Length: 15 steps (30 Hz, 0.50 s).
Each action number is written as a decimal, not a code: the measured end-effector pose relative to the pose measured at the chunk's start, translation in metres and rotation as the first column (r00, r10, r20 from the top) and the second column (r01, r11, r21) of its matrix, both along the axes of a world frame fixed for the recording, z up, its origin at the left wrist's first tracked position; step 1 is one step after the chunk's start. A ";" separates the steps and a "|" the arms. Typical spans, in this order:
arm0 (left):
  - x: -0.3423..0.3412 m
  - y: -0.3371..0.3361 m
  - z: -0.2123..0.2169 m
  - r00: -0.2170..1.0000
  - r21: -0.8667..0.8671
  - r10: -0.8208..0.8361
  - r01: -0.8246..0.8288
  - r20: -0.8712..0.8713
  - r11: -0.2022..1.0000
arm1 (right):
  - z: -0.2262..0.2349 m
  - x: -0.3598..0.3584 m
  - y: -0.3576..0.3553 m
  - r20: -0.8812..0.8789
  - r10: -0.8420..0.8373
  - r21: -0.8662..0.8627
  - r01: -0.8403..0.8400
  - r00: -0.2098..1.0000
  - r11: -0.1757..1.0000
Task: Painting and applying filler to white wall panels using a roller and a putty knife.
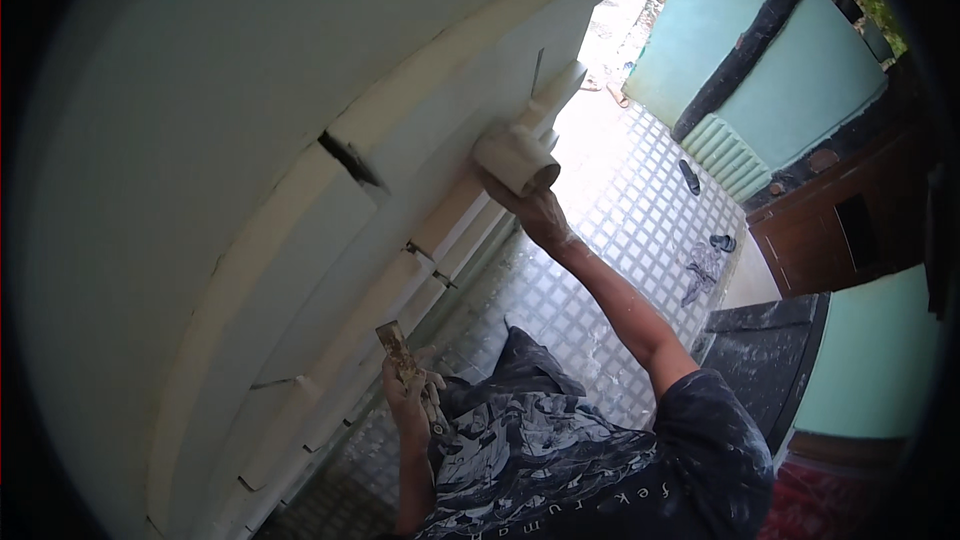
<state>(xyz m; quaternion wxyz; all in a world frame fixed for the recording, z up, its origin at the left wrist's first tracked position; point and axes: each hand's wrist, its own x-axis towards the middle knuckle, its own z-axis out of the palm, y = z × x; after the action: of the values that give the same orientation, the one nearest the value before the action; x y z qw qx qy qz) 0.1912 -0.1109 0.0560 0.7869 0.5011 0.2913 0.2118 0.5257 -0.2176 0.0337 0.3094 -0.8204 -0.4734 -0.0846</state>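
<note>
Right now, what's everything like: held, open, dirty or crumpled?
Left hand: holding the scraper
Scraper: stained
Right hand: holding the tube
Tube: open at the near end
Wall: gapped in places
Shirt: smeared white
Cloth: crumpled
Sandal: off, unworn

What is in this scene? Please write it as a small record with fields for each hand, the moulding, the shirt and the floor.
Left hand: holds a stained flat tool
Right hand: holds a pale hollow cylinder at the moulding; contact unclear
Moulding: pale, stepped, with dark gaps
Shirt: dark, pale smears on sleeve
Floor: tiled; dark sandal and crumpled cloth on it
</note>
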 end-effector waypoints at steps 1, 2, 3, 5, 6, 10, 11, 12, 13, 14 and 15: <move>0.005 -0.006 -0.001 0.998 0.010 0.051 -0.050 -0.032 0.999 | 0.001 0.006 0.004 -0.007 0.026 0.002 -0.026 1.000 1.000; 0.011 -0.014 0.000 0.994 0.021 0.094 -0.093 -0.060 0.995 | 0.003 0.014 0.002 0.248 0.136 -0.038 -0.131 0.959 0.991; 0.016 -0.019 -0.002 0.992 0.025 0.110 -0.109 -0.065 0.994 | 0.004 0.025 -0.001 0.481 0.238 -0.099 -0.218 0.844 0.971; 0.027 -0.027 -0.008 0.988 0.020 0.138 -0.137 -0.069 0.990 | 0.005 0.059 -0.011 0.385 0.168 -0.095 -0.143 0.907 0.985; 0.032 -0.031 -0.008 0.987 0.025 0.145 -0.144 -0.075 0.989 | 0.002 0.067 -0.011 0.311 0.130 -0.050 -0.120 0.942 0.991; 0.042 -0.038 -0.024 0.977 -0.123 0.212 -0.214 -0.031 0.969 | 0.005 0.041 0.002 0.407 0.277 -0.093 -0.262 0.871 0.961; 0.043 -0.040 -0.028 0.977 -0.208 0.212 -0.204 0.018 0.957 | 0.012 0.039 0.006 0.407 0.317 -0.095 -0.306 0.856 0.947; 0.047 -0.043 -0.024 0.976 -0.207 0.219 -0.212 0.012 0.955 | 0.021 0.046 0.004 0.376 0.337 -0.058 -0.341 0.863 0.938; 0.051 -0.047 -0.017 0.975 -0.201 0.217 -0.203 0.046 0.958 | 0.026 0.053 0.003 0.344 0.357 -0.020 -0.373 0.868 0.927; 0.055 -0.047 -0.012 0.973 -0.190 0.214 -0.195 0.083 0.962 | 0.024 0.053 0.003 0.343 0.361 -0.014 -0.379 0.867 0.925; 0.053 -0.046 -0.015 0.972 -0.184 0.219 -0.201 0.081 0.962 | 0.020 0.048 0.002 0.321 0.296 -0.039 -0.300 0.900 0.953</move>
<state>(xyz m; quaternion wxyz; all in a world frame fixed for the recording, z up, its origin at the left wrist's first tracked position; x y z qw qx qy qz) 0.2446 -0.1569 0.0411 0.8144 0.3851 0.3204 0.2928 0.5735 -0.2155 0.0533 0.2415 -0.7117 -0.6369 -0.1719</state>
